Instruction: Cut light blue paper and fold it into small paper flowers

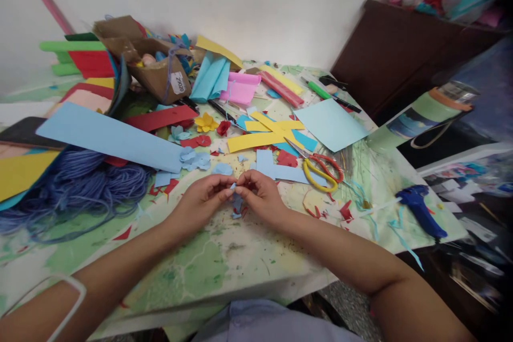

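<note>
Between my fingertips is a small light-blue paper piece (233, 187), mostly covered by the fingers. My left hand (206, 197) pinches it from the left, and my right hand (260, 196) pinches it from the right. Just below them lie blue paper scraps (237, 206) on the table. Light-blue paper petals (195, 160) sit beyond my left hand, near a long light-blue strip (112, 136). Beyond my right hand lie a cut light-blue strip (288, 173) and scissors (320, 168) with one yellow and one red handle loop.
A blue glue gun (422, 211) lies near the table's right edge. Blue yarn (92, 187) spreads at left. Behind are a brown paper bag (160, 72), yellow strips (260, 139), a yellow paper flower (206, 122) and a pale blue sheet (332, 124). A bottle (420, 117) stands at right.
</note>
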A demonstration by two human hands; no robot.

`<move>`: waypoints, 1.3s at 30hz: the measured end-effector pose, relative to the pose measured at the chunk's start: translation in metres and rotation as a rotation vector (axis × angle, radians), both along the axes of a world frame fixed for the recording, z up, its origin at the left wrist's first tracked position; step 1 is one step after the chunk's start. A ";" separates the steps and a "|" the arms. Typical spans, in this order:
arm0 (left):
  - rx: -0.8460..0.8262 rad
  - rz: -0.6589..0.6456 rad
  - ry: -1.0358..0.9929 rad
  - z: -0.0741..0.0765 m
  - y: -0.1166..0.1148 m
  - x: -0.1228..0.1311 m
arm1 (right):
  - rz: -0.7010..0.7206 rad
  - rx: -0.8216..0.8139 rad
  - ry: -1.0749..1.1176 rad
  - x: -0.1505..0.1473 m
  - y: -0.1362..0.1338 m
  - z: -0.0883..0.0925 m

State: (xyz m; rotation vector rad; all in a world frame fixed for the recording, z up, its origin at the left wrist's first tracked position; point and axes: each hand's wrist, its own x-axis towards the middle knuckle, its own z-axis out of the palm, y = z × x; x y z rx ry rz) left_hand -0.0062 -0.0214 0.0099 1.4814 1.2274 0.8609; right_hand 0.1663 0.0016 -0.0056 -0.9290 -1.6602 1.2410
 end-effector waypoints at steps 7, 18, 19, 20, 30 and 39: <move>0.164 -0.023 0.273 0.004 0.003 -0.004 | 0.012 -0.012 -0.055 0.002 -0.001 0.001; 0.317 -0.055 0.407 0.004 0.001 -0.005 | 0.030 0.027 -0.029 0.002 0.001 -0.002; 0.328 -0.057 0.412 0.005 0.001 -0.005 | 0.024 0.036 -0.034 0.002 0.001 -0.001; 0.335 -0.061 0.417 0.005 0.000 -0.005 | 0.016 0.047 -0.039 0.002 0.000 -0.001; 0.322 -0.088 0.491 0.007 -0.002 -0.002 | -0.040 0.066 -0.072 0.002 0.000 0.004; 0.242 -0.073 0.459 0.012 -0.003 -0.001 | -0.006 0.169 -0.181 0.002 -0.002 0.007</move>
